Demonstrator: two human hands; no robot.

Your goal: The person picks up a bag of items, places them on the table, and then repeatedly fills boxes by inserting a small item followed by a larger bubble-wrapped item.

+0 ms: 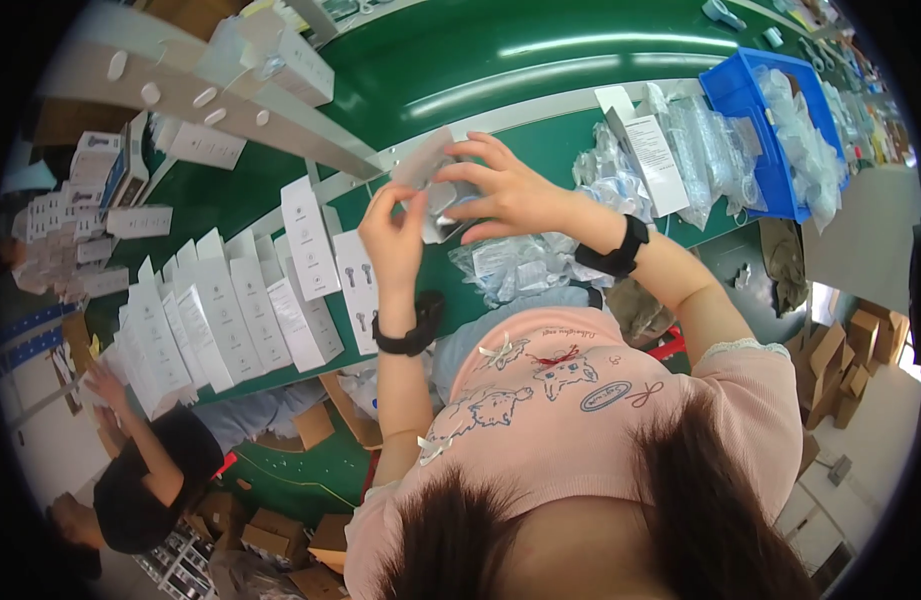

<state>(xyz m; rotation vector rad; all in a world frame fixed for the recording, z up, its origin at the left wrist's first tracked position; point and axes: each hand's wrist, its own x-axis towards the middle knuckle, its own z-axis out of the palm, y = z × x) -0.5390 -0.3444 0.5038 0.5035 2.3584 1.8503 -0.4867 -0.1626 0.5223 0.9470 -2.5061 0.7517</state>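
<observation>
Above the green bench, in front of me, a small white box [427,158] is held up between both hands. Something shiny and clear or silvery shows at it, too blurred to name. My left hand [392,232] pinches the box's left side with thumb and fingers. From the right, my right hand [510,192] curves its fingers and thumb around the other side. Below the hands lies a pile of clear plastic bags [515,268] with contents that are hard to make out. Close by my left wrist stands a white carton [355,290] with pictures of a device.
A row of upright white cartons [220,310] with raised flaps lines the bench at left. To the right are more bagged items [715,150], a white carton [656,165] and a blue bin [725,85]. A metal post [270,100] crosses the upper left. A co-worker [145,460] is at lower left.
</observation>
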